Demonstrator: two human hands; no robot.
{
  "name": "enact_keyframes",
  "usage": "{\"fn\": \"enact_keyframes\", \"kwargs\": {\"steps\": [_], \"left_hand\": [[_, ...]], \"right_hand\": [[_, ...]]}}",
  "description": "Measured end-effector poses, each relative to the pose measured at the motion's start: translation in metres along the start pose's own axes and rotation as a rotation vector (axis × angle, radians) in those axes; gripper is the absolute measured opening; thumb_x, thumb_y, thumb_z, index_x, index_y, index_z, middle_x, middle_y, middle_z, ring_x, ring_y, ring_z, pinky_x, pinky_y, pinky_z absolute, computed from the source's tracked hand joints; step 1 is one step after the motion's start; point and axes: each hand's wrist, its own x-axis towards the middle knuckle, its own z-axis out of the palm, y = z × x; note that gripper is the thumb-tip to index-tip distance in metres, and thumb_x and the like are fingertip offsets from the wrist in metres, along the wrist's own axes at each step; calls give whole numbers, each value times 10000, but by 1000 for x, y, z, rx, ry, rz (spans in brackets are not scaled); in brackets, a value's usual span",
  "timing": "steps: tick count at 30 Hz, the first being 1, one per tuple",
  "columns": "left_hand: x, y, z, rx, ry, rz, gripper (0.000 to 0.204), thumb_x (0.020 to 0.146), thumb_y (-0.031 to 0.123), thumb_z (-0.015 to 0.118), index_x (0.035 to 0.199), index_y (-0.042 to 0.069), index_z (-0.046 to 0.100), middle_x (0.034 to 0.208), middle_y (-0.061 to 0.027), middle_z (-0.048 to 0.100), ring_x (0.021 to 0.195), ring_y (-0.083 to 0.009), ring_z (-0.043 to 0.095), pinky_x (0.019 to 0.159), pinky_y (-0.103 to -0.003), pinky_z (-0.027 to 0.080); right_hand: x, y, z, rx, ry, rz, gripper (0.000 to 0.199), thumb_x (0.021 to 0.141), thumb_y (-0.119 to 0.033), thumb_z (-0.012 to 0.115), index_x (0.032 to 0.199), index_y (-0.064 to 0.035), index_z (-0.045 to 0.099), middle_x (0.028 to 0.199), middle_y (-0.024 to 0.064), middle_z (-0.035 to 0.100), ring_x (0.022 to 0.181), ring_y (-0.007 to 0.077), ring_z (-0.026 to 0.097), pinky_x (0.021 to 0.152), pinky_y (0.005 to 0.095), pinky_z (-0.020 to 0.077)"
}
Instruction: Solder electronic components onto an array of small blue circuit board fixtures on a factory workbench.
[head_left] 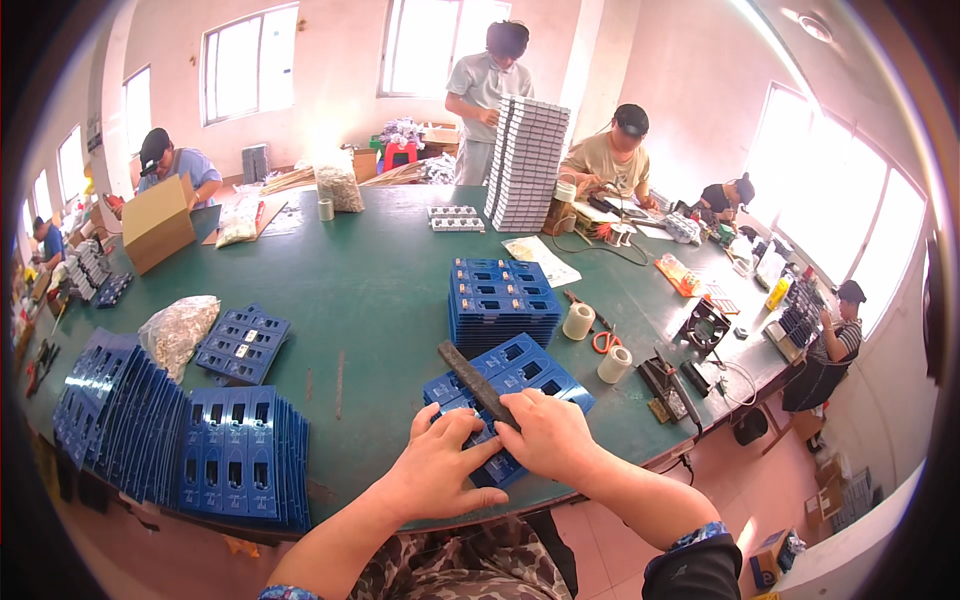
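In front of me, blue panels with rectangular cut-outs lie on the green table near its front edge. A dark, flat, worn bar rests slantwise across them. My right hand is closed round the near end of this bar. My left hand lies beside it with fingers stretched over the near left part of the panels, touching them and gripping nothing visible. Just beyond stands a neat stack of similar blue panels, small pale and copper-coloured parts showing on the top one. Both hands hide part of the panels beneath.
Left are leaning rows of blue panels, loose panels and a bag of small parts. Right are tape rolls, orange-handled scissors and a soldering iron. A tall white stack stands far back; several people work around.
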Motion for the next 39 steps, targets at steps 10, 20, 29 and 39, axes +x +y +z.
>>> {"fn": "enact_keyframes", "kwargs": {"steps": [10,20,29,39], "left_hand": [[1,3,-2,24,-4,3,671,757,571,697,1247,119,618,1218,-127,510,1238,-320,454,1075,-612,204],[3,6,-5,22,-55,-10,670,753,568,714,1250,128,618,1244,-122,503,1270,-325,432,1088,-602,186],[5,6,-7,32,-83,-4,679,744,581,717,1239,125,623,1248,-110,497,1272,-311,426,1085,-598,189],[9,6,-8,19,-88,-13,609,726,452,752,1230,140,616,1218,-102,494,1263,-298,431,1086,-586,196]], "right_hand": [[-6,1,2,26,27,43,220,865,-251,614,901,-35,597,846,142,626,783,330,650,659,431,529],[-7,4,6,53,50,24,216,876,-233,597,879,-18,614,845,136,608,746,327,647,638,427,532],[-9,6,10,95,-27,45,239,871,-240,611,963,-20,633,898,147,622,793,345,646,691,428,529],[-4,15,13,102,20,-104,165,849,-176,593,844,-15,631,830,164,619,732,344,658,653,426,547]]}}
